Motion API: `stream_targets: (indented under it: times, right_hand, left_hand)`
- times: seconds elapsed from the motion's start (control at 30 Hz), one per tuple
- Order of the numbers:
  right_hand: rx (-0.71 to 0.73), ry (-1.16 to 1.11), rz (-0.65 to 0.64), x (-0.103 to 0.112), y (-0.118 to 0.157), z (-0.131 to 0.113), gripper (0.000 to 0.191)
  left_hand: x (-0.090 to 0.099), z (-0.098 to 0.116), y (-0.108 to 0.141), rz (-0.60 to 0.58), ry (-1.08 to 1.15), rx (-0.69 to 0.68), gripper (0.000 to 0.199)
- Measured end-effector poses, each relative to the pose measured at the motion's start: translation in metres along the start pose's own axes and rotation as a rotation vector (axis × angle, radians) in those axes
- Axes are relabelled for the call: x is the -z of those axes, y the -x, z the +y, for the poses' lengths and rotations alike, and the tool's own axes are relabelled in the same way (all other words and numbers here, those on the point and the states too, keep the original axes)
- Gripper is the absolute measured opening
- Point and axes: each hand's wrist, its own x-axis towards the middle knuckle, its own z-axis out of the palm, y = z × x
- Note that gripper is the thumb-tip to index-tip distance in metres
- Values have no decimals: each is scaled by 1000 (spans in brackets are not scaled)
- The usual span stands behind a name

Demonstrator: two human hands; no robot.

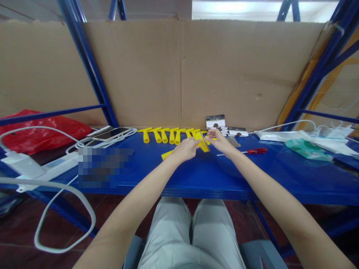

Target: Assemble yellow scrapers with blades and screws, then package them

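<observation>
My left hand (188, 148) has its fingers closed on a flat yellow piece (203, 143) with a thin metallic strip along its edge. At the right end of that piece is my right hand (217, 139), its fingers bent close to the metallic strip; what they grip, if anything, is too small to tell. A row of yellow T-shaped parts (172, 136) stands along the back of the blue table, behind my hands. Another yellow part (166, 154) lies partly hidden by my left wrist. Beneath my right forearm lies a screwdriver with a red handle (257, 151).
Black-and-white packets (215, 121) lean against the cardboard panel (140, 74). Left on the blue table (179, 179) are a phone (110, 133), cables, a white power strip (60, 165) and a red bag (42, 130). At the right lies a green packet (308, 149).
</observation>
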Motion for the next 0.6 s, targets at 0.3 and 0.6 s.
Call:
stream_targets:
  times: [0.3, 0.6]
  right_hand:
    - [-385, -429, -482, 6, 15, -19, 5]
    - [-340, -469, -383, 3, 15, -20, 14]
  left_hand:
    - [1, -1, 0, 4, 5, 48, 31]
    - [6, 2, 3, 33, -2, 44, 24]
